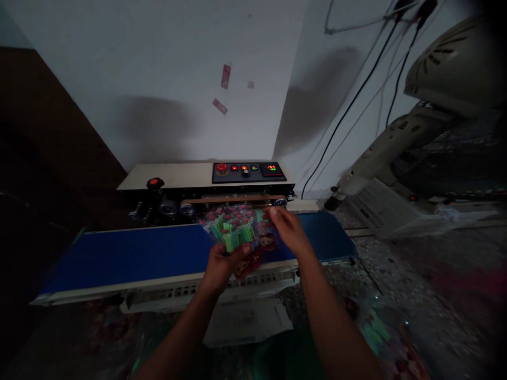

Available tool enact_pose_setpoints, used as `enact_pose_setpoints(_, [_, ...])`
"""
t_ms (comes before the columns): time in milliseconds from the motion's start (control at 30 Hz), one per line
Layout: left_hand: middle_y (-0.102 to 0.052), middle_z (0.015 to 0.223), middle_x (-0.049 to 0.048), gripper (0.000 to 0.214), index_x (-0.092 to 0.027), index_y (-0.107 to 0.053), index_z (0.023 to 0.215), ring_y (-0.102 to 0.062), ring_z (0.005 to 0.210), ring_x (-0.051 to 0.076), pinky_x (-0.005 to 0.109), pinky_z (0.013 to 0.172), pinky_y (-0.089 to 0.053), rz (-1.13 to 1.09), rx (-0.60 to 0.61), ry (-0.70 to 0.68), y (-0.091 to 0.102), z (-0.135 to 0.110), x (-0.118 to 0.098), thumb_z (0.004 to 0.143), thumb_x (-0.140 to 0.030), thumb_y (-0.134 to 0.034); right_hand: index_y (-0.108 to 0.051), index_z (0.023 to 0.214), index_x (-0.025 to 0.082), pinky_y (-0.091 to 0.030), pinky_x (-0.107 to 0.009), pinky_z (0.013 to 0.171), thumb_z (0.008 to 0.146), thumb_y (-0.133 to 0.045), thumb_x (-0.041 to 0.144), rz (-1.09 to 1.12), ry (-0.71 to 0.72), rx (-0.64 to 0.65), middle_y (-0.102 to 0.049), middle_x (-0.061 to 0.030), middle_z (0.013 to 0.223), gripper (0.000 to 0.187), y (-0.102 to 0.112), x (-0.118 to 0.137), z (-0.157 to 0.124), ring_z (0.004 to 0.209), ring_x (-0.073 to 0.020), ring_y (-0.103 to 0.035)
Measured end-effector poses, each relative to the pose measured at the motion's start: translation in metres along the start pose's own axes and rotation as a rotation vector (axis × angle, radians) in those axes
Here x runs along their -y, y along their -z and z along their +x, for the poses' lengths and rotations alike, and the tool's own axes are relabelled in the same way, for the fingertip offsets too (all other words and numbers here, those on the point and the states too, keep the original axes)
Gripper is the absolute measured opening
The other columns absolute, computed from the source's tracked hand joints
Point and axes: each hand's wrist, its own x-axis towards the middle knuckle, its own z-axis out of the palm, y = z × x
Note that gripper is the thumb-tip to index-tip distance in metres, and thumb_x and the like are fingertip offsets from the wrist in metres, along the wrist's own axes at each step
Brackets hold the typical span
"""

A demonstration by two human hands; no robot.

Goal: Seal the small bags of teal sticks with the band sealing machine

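My left hand grips the lower edge of a clear plastic bag packed with green stick-like pieces and small pink-and-white items. The bag is tilted over the blue conveyor belt, in front of the sealing band of a band sealer. Below and right of it, printed pictures of red-haired figures show; whether they belong to the same bag I cannot tell. With thumb and fingers together, my right hand pinches the upper right side of the clear plastic, near the sealer's right end.
The sealer's control panel has a red stop button and lit digits. More filled bags lie low at the right. A grey machine and a white box stand right of the belt. Black cables hang along the wall.
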Motion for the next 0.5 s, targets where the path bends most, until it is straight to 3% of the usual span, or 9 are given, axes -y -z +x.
enact_pose_setpoints(67, [-0.073, 0.078, 0.0057, 0.03, -0.013, -0.07, 0.085, -0.068, 0.068, 0.021, 0.031, 0.066, -0.055, -0.016, 0.012, -0.022, 0.0, 0.0, 0.0, 0.06, -0.027, -0.078, -0.065, 0.09, 0.021, -0.044, -0.024, 0.065, 0.081, -0.052, 0.045, 0.201, 0.022, 0.119, -0.066, -0.0005, 0.08, 0.029, -0.009, 0.013, -0.011, 0.073, -0.0153, -0.059])
enact_pose_setpoints(100, [-0.073, 0.078, 0.0054, 0.031, -0.013, -0.069, 0.087, -0.068, 0.069, 0.021, 0.032, 0.068, -0.055, -0.024, 0.015, -0.034, 0.0, 0.0, 0.0, 0.06, -0.026, -0.078, -0.066, 0.085, 0.02, -0.043, -0.024, 0.065, 0.079, -0.056, 0.043, 0.237, 0.035, 0.114, -0.065, 0.0, 0.078, 0.026, -0.014, 0.017, -0.015, 0.073, -0.0151, -0.058])
enact_pose_setpoints(167, [-0.073, 0.08, 0.0055, 0.031, -0.013, -0.069, 0.088, -0.068, 0.071, 0.021, 0.033, 0.071, -0.055, -0.042, 0.024, -0.053, -0.001, 0.0, 0.0, 0.061, -0.025, -0.077, -0.068, 0.079, 0.019, -0.043, -0.024, 0.066, 0.078, -0.059, 0.039, 0.259, 0.058, 0.035, -0.066, 0.0002, 0.075, 0.021, -0.022, 0.022, -0.021, 0.073, -0.0151, -0.058])
enact_pose_setpoints(333, [-0.073, 0.089, 0.0081, 0.036, -0.013, -0.068, 0.094, -0.068, 0.079, 0.024, 0.037, 0.076, -0.055, -0.055, 0.016, -0.067, -0.002, -0.002, -0.002, 0.061, -0.024, -0.077, -0.067, 0.083, 0.02, -0.043, -0.025, 0.073, 0.08, -0.057, 0.037, 0.349, 0.065, -0.148, -0.067, 0.0005, 0.082, 0.02, -0.03, 0.021, -0.021, 0.079, -0.0149, -0.058])
enact_pose_setpoints(433, [-0.073, 0.09, 0.0102, 0.037, -0.012, -0.069, 0.093, -0.068, 0.081, 0.026, 0.039, 0.076, -0.055, -0.055, 0.006, -0.065, -0.001, -0.001, -0.002, 0.06, -0.025, -0.078, -0.06, 0.08, 0.019, -0.039, -0.022, 0.065, 0.083, -0.05, 0.041, 0.264, 0.05, -0.361, -0.06, 0.0021, 0.073, 0.025, -0.021, 0.015, -0.016, 0.069, -0.0123, -0.052])
enact_pose_setpoints(500, [-0.073, 0.087, 0.0104, 0.035, -0.011, -0.069, 0.09, -0.069, 0.079, 0.026, 0.039, 0.075, -0.055, -0.059, -0.002, -0.048, 0.0, -0.001, -0.001, 0.06, -0.025, -0.078, -0.056, 0.082, 0.019, -0.036, -0.022, 0.061, 0.086, -0.044, 0.044, 0.15, 0.029, -0.428, -0.056, 0.0023, 0.069, 0.027, -0.008, 0.006, -0.01, 0.065, -0.0123, -0.048])
